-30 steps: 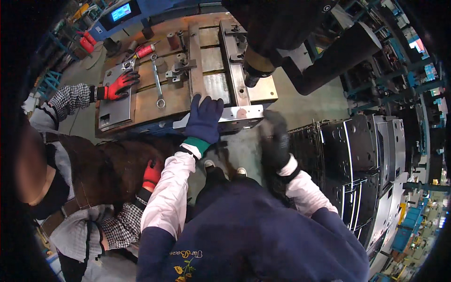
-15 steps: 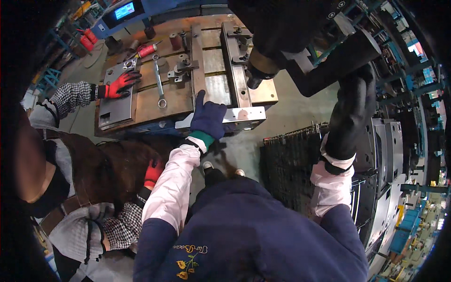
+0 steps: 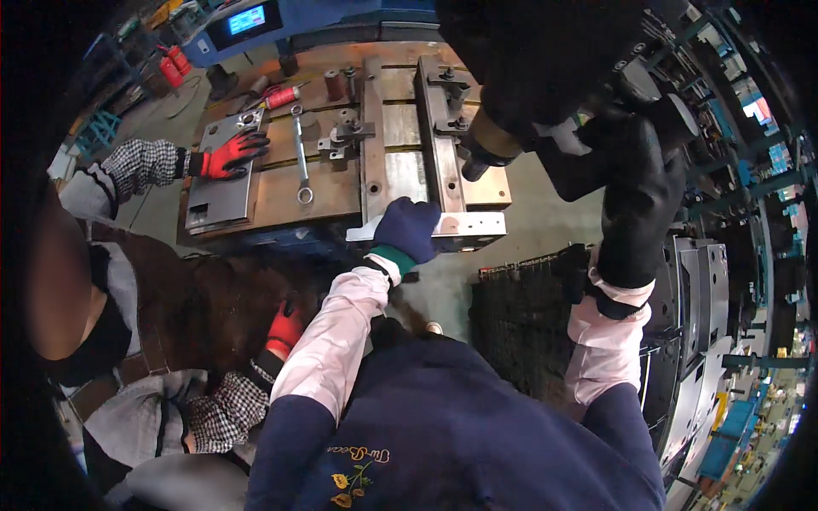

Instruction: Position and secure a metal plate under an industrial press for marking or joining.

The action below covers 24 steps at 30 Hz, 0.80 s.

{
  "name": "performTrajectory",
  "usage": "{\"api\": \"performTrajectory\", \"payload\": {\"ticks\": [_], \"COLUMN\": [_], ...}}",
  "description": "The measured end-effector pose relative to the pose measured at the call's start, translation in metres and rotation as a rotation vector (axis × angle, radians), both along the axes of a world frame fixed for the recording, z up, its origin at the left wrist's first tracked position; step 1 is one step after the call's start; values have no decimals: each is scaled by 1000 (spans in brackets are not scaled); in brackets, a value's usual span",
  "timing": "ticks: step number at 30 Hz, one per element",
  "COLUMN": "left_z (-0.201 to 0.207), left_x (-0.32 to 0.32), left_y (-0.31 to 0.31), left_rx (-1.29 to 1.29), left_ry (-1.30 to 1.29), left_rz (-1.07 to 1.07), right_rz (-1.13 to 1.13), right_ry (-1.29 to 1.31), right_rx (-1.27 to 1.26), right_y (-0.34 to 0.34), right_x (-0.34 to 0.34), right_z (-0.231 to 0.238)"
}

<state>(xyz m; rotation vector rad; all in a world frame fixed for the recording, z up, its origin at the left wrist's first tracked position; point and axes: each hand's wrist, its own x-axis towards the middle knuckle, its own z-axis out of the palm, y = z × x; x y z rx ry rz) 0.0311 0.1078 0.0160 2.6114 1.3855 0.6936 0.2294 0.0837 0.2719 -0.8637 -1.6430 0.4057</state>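
My left hand [image 3: 408, 230], in a dark blue glove with a green cuff, has its fingers curled over a pale metal strip [image 3: 469, 224] with holes, at the table's front edge. My right hand [image 3: 645, 157], in a black glove, is raised at the right and closed around the black handle [image 3: 679, 117] of a large dark tool [image 3: 511, 94]. The tool's narrow nose [image 3: 475, 166] points down beside the right one of two metal rails [image 3: 443, 170]; dark surfaces blend there, so finger detail is poor. Small clamps [image 3: 348, 129] sit near the left rail [image 3: 372, 157].
On the left a co-worker's red-gloved hand [image 3: 234, 155] rests on a flat metal plate [image 3: 220, 192]; another red glove [image 3: 285, 330] hangs lower. A ring spanner [image 3: 302, 162] and a red spool [image 3: 281, 97] lie on the table. Dark racks [image 3: 520, 324] and stacked panels [image 3: 703, 289] stand right.
My left index finger, stretched out before, is now curled in, and the hand has moved slightly right along the strip. My right hand has come up onto the handle. The whole view has shifted slightly.
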Motion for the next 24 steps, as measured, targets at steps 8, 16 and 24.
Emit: {"api": "performTrajectory", "payload": {"ticks": [8,16,24], "left_z": [0,10,15], "left_x": [1,-7,-8], "left_y": [-6,-6,-4], "left_rx": [28,-20,-170], "left_ry": [116,91,183], "left_rz": [63,70,49], "right_rz": [41,-102,-72], "right_ry": [192,53,149], "right_rx": [-230,-172,-24], "right_y": [-2,5,20], "right_x": [-5,-3,12], "right_z": [12,9,-3]}}
